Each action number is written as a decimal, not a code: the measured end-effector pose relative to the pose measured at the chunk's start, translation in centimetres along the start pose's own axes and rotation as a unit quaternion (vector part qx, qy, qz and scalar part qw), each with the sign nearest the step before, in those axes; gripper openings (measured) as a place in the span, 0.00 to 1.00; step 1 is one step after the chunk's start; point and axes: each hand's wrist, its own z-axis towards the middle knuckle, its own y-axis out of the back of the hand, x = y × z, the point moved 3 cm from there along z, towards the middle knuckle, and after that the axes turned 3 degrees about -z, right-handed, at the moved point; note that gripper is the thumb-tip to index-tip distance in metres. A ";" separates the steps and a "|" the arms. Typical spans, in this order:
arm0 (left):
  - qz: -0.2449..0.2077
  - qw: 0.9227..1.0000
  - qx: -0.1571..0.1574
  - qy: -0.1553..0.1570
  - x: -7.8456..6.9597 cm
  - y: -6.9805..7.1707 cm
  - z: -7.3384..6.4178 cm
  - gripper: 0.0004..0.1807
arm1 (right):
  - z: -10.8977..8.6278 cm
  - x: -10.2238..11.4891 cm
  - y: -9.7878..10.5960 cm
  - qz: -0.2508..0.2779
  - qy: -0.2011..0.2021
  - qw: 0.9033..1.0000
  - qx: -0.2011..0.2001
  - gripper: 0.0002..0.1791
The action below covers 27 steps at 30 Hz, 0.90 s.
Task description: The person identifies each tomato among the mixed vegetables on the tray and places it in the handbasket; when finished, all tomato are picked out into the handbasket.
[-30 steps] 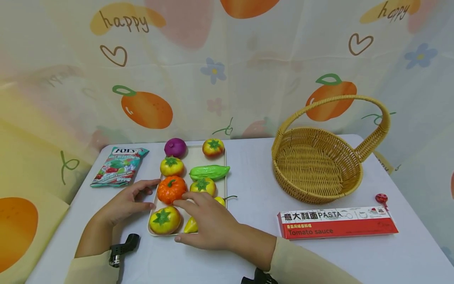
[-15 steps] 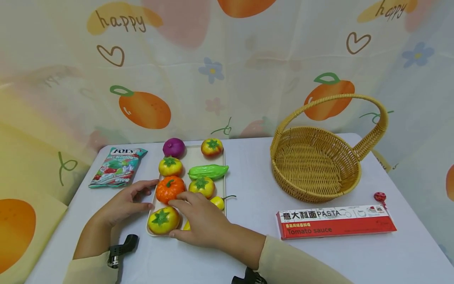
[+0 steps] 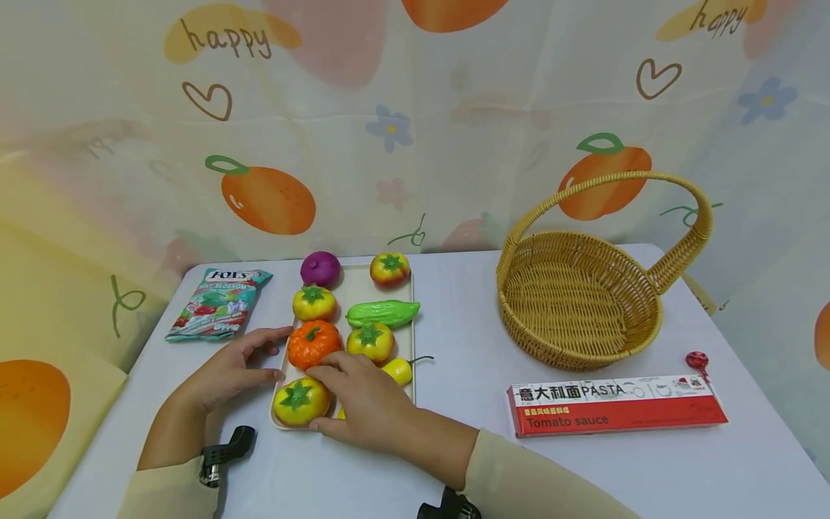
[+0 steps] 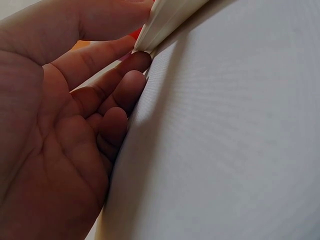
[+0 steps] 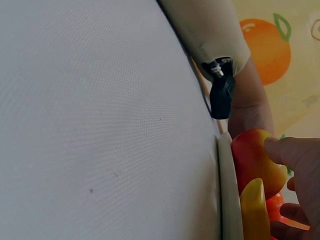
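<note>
A cream tray (image 3: 351, 271) on the table bears several toy vegetables. In the head view my left hand (image 3: 223, 371) rests at the tray's left edge; in the left wrist view its thumb (image 4: 112, 17) lies along the rim, other fingers loosely bent. My right hand (image 3: 372, 400) reaches over the tray, thumb and forefinger about the right side of the nearest yellow-red tomato (image 3: 300, 404); the thumb (image 5: 285, 151) touches it in the right wrist view. That hand partly hides a yellow chili pepper (image 3: 398, 372). Behind the tomato sits an orange pumpkin (image 3: 314, 344).
Farther back on the tray are a purple onion (image 3: 320, 269), a green bitter melon (image 3: 382, 313) and several more tomatoes. A candy bag (image 3: 218, 304) lies at left. At right stand a wicker basket (image 3: 577, 360), a pasta box (image 3: 617, 414) and a red lollipop (image 3: 697, 362).
My right hand has shifted left, closing in on the nearest tomato and baring more of the yellow chili pepper. The left hand has stayed at the tray's edge.
</note>
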 end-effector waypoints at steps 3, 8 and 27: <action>0.001 1.000 0.000 0.000 -0.1 0.0 0.0 0.40 | 0.1 0.0 0.0 -0.003 -0.001 1.000 0.002 0.38; 0.000 1.000 0.001 -0.003 0.0 0.0 0.1 0.40 | 0.3 0.2 -0.2 -0.007 0.002 1.000 0.004 0.37; -0.013 0.999 0.006 -0.029 -0.1 0.0 -0.1 0.40 | 0.6 0.6 -0.8 -0.002 0.006 1.000 0.012 0.36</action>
